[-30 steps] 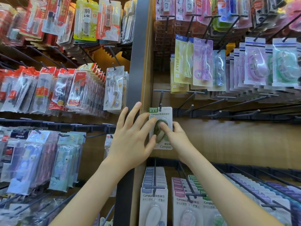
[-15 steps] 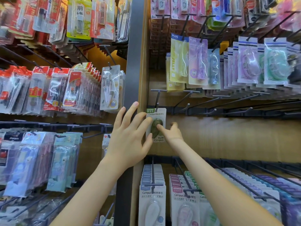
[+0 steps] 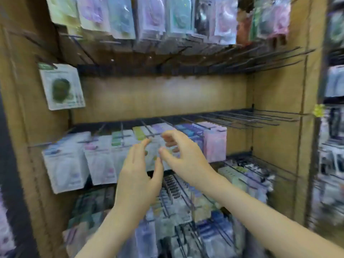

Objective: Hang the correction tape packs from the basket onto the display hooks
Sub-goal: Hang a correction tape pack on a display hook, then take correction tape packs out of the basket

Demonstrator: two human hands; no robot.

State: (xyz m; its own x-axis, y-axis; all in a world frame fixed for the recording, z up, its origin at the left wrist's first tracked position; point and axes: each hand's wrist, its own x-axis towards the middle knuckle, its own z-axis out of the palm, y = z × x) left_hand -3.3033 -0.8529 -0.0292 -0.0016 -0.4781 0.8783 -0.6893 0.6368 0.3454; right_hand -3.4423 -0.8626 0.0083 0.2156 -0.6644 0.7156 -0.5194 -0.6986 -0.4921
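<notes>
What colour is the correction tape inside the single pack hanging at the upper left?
Dark green, in the white card pack; head view.

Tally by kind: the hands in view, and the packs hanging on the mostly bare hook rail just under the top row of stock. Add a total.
Hands: 2 (left hand, right hand)
Packs on that hook rail: 1 (green correction tape pack)
Total: 3

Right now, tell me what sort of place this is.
Probably a stationery shop: rows of black wire display hooks, pastel carded packs hanging from them, and one white carded pack with a green dispenser, upper left.
</notes>
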